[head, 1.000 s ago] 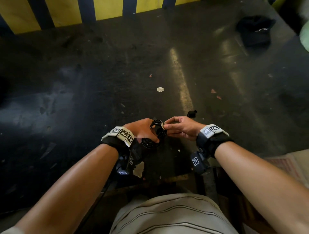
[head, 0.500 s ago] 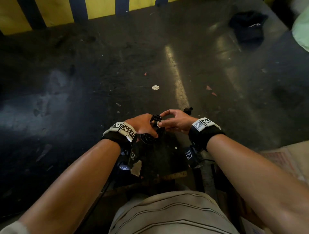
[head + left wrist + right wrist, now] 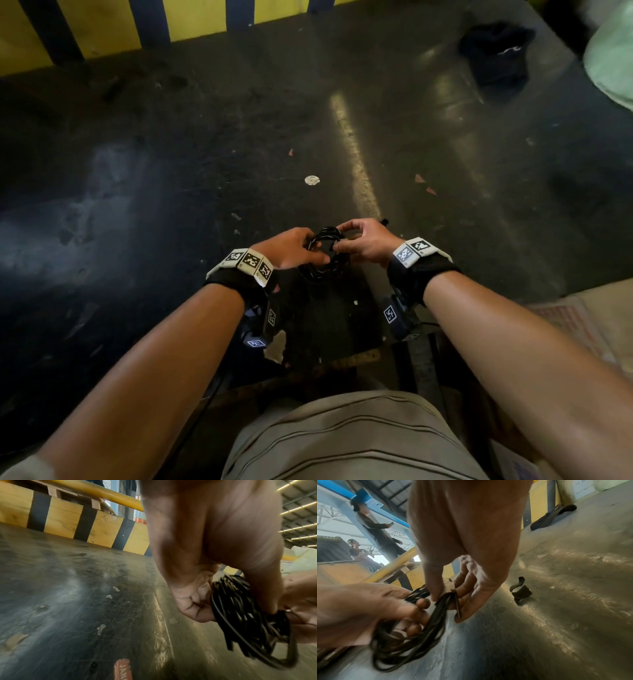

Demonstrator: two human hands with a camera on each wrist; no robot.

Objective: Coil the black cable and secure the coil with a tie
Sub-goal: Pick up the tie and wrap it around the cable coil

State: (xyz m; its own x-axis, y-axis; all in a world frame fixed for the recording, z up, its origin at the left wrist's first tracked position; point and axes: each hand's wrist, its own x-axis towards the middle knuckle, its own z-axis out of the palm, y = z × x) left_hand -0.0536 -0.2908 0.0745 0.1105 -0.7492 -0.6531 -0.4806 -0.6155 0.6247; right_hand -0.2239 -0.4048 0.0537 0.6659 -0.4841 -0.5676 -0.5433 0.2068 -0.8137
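Note:
A small coil of thin black cable hangs between both hands just above the dark floor. My left hand curls round the coil's left side. My right hand pinches the coil's top right, where a thin dark tie wraps the bundled strands, its loose end pointing down past my fingers. The tie is not clear in the head view.
A small black strap piece lies on the floor just right of my right hand. A dark cloth lies far right, before the yellow-and-black barrier. A pale bag and a printed sack sit at the right edge. People stand beyond the barrier.
Both hands have drawn closer together on the coil. My right thumb and fingers have shifted onto the coil's top edge. The view has tilted slightly.

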